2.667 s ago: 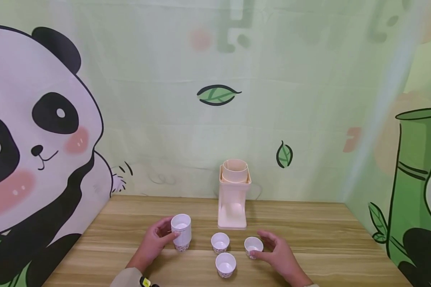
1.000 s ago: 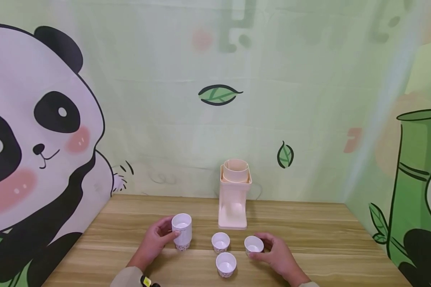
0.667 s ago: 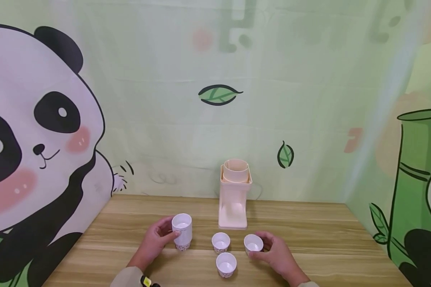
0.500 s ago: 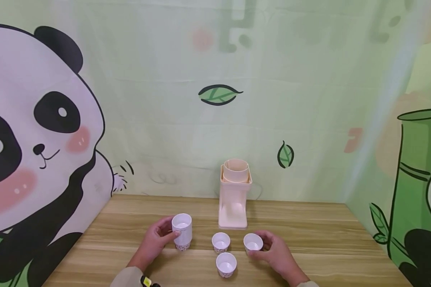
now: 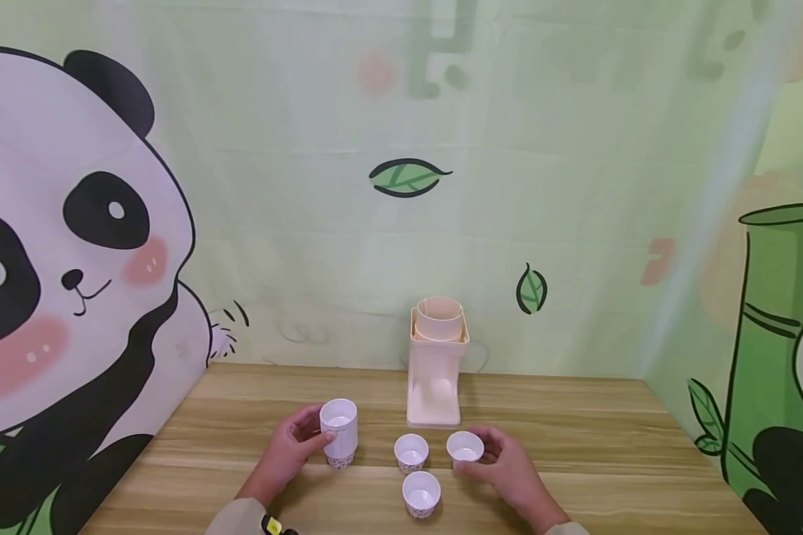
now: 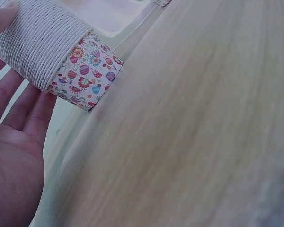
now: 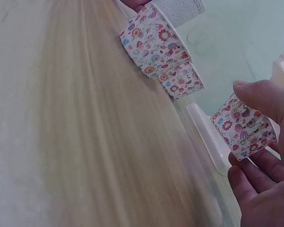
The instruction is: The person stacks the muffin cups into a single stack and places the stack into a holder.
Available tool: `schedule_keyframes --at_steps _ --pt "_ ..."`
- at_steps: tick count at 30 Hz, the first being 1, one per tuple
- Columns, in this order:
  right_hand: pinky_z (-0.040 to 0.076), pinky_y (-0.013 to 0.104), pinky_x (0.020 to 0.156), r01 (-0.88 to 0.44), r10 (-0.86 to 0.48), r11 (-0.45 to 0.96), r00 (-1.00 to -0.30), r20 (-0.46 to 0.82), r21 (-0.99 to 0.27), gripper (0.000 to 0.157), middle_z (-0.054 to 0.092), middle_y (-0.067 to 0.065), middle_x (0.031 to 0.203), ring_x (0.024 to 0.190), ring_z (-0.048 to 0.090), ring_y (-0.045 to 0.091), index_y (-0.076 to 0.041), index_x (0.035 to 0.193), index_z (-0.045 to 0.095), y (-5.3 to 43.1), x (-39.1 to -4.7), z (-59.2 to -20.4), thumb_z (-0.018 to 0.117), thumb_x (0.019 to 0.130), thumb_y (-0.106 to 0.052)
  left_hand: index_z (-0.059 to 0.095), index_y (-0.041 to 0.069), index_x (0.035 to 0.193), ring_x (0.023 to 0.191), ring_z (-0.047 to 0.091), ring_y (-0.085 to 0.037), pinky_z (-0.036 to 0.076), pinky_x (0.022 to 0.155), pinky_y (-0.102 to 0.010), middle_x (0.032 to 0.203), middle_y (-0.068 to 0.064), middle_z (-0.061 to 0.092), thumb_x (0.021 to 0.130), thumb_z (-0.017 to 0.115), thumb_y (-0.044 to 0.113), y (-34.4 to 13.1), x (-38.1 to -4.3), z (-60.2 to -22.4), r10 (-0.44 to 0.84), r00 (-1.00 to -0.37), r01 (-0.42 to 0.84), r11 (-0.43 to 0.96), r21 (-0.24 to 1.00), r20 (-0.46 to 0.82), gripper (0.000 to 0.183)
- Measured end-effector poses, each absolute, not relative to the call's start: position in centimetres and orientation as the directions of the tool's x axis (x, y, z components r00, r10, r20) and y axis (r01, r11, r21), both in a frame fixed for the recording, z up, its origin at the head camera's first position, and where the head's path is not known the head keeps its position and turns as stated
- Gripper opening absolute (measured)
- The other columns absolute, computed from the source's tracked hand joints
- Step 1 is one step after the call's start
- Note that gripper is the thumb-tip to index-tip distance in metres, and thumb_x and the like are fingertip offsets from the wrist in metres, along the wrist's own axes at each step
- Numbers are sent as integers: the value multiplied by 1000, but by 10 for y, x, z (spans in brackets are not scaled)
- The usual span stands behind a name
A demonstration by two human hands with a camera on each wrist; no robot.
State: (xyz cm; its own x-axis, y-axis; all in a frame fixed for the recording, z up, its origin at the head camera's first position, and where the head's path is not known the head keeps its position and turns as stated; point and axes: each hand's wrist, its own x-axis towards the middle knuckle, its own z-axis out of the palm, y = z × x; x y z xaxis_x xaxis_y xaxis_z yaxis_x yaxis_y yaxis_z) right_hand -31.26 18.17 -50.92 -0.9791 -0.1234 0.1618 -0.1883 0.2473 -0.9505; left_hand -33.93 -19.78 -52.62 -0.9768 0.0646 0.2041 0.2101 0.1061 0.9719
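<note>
My left hand (image 5: 294, 446) grips an upright stack of nested paper cups (image 5: 339, 435), thumb in front and fingers behind. The left wrist view shows many close rims and a floral print on the lowest cup (image 6: 87, 71). At the right, my right hand (image 5: 511, 468) pinches a single small paper cup (image 5: 465, 449), white inside, between thumb and fingers. Its floral outside (image 7: 244, 125) shows in the right wrist view, fingertips near its base. Between the hands stand two more paper cups, one farther back (image 5: 411, 453) and one nearer (image 5: 421, 494).
A pale pink plastic stand (image 5: 433, 386) with a round cylinder (image 5: 439, 318) in its top stands behind the cups near the wall. The wooden table (image 5: 575, 416) ends against a green cloth backdrop (image 5: 294, 223) printed with a panda and leaves.
My right hand has closed in on its cup and carried it slightly left and away from me, towards the two standing cups. The left hand and its stack have stayed put.
</note>
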Motion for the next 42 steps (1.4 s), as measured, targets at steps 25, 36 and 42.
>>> schedule_keyframes --at_steps 25,36,42 --pt "57 21 89 -161 -97 211 -985 144 -964 65 70 17 125 114 67 25 3 133 61 166 -316 -495 90 76 -10 61 4 136 111 66 -11 52 94 -21 133 -17 68 88 80 11 -199 -342 -529 74 -975 218 105 970 211 52" --pt "57 21 89 -188 -108 189 -979 170 -964 64 70 18 123 112 67 23 2 132 62 158 -319 -487 90 76 -10 61 1 135 110 66 -11 53 93 -21 131 -20 68 88 79 7 -199 -341 -530 74 -970 238 100 966 232 51" --pt "56 20 87 -200 -129 150 -975 181 -968 62 70 20 122 110 66 25 4 132 61 153 -320 -483 88 77 -5 62 3 134 109 66 -10 53 93 -21 130 -17 69 87 80 7 -199 -342 -530 65 -973 227 91 970 222 51"
